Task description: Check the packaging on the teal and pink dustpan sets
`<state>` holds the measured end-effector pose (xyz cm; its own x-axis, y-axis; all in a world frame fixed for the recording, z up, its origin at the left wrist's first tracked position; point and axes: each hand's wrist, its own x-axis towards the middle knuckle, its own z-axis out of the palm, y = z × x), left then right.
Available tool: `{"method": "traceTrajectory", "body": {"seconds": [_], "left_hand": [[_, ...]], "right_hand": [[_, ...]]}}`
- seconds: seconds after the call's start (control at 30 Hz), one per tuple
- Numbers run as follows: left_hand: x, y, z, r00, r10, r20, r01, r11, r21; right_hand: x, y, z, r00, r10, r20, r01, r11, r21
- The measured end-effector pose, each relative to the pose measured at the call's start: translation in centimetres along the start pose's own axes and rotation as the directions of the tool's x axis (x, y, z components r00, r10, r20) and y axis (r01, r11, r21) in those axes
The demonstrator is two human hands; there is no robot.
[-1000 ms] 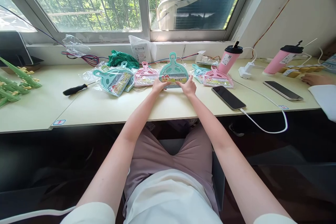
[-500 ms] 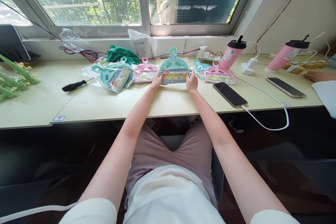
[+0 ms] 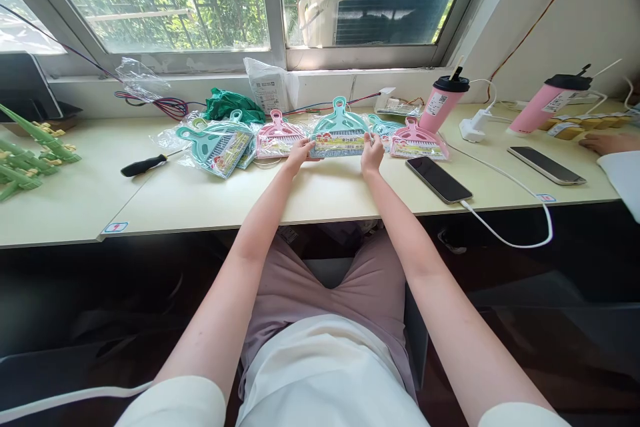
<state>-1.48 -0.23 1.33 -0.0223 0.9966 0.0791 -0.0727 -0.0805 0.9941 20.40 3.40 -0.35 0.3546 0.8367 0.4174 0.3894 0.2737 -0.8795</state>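
Both my hands are on a teal mini dustpan and brush set (image 3: 340, 125) in clear wrapping, its handle pointing away toward the window. My left hand (image 3: 301, 151) grips its lower left corner. At the lower right side, my right hand (image 3: 372, 152) is closed with the thumb on top. To the left lie a pink dustpan set (image 3: 277, 137) and several wrapped teal sets (image 3: 220, 143), partly overlapping. On the right, another pink dustpan set (image 3: 417, 141) lies beside a partly hidden teal one (image 3: 384, 125).
A black-handled screwdriver (image 3: 145, 165) lies left. On the right are a phone (image 3: 439, 179) on a white cable, a second phone (image 3: 546, 165), a pink cup (image 3: 444, 105), a charger (image 3: 474, 127) and another person's hand (image 3: 607, 143). Green crumpled plastic (image 3: 233, 105) lies near the window.
The teal dustpan set has shifted to the right and its handle sits slightly lower. My right hand has moved right with it; my left hand stays at nearly the same place.
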Motion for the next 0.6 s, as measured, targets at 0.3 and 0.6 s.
{"method": "traceTrajectory", "body": {"seconds": [0.3, 0.6], "left_hand": [[1.5, 0.9, -1.3, 0.924, 0.218, -0.313, -0.188, 0.974, 0.124], [-0.8, 4.1, -6.3, 0.623, 0.204, -0.755, 0.001, 0.965, 0.262]], "right_hand": [[-0.3, -0.7, 0.1, 0.967, 0.05, 0.248, -0.112, 0.964, 0.242], [-0.8, -1.0, -0.6, 0.993, 0.064, 0.101, -0.056, 0.995, -0.078]]}}
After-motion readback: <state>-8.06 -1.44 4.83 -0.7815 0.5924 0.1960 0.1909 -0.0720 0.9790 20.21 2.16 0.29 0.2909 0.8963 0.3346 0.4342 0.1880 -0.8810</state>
